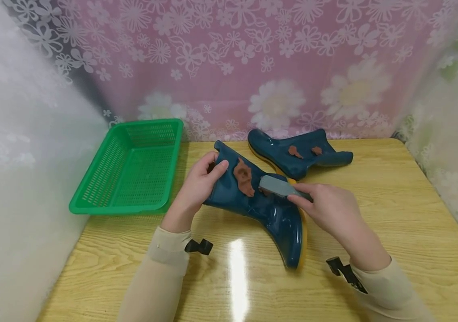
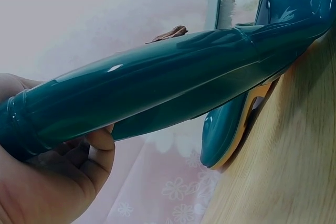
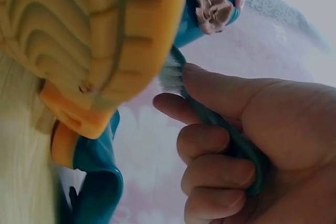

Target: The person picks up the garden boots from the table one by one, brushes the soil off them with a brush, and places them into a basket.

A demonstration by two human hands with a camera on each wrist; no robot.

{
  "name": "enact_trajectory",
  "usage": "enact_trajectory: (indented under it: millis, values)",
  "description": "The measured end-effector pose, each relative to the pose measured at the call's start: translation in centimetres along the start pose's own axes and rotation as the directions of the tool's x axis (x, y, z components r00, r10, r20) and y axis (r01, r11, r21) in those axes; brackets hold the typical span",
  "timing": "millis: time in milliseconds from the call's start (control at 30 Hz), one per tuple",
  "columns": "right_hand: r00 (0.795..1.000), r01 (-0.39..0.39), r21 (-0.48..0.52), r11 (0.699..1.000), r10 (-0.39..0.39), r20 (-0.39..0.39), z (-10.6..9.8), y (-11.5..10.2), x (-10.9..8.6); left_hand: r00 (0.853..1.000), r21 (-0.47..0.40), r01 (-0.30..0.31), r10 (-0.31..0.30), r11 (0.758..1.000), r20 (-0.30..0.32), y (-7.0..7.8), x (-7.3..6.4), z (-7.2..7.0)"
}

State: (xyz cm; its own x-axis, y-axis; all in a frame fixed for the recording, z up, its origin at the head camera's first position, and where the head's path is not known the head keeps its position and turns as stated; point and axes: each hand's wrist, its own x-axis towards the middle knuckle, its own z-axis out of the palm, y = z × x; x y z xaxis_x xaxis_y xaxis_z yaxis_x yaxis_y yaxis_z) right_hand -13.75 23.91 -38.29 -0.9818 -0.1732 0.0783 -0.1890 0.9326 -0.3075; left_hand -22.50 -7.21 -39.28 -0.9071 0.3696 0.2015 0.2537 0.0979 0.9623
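Left hand grips the near blue boot by its shaft top, in front of the other boot, over the table. Right hand grasps the brush handle. Boot looks light, bendy-shafted, slick, hardly fragile; best held at shaft rim, off brown smear.

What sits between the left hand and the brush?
A brown clump on the held boot lies between the left hand and the brush, seen in the head view.
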Motion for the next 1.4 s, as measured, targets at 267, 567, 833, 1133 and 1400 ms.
enact_trajectory:
  millis: [267,567,833,1133,1400]
  values:
    - [0.999,-0.005,-0.011,1.0,0.005,0.033,-1.2,0.6,-0.9,1.0,-0.002,-0.003,0.003,1.0,-0.008,0.0,-0.2,0.0]
    - [0.999,-0.02,0.015,1.0,0.02,0.034,-2.4,1.2,-1.5,1.0,0.006,0.003,-0.003,1.0,0.001,0.2,-0.2,-0.1]
    - [0.993,-0.114,0.05,0.992,0.114,-0.011,-3.7,1.2,-1.6,1.0,0.016,-0.001,0.0,1.0,0.014,0.1,-0.2,-0.2]
    - [1.0,-0.014,0.025,1.0,0.015,-0.017,-0.5,-0.4,0.3,1.0,0.015,-0.012,0.012,1.0,0.002,0.1,-0.4,-0.2]
    - [1.0,0.003,0.001,1.0,-0.003,-0.001,0.6,0.2,0.2,1.0,0.04,-0.008,0.007,0.999,0.012,0.2,-0.2,0.1]
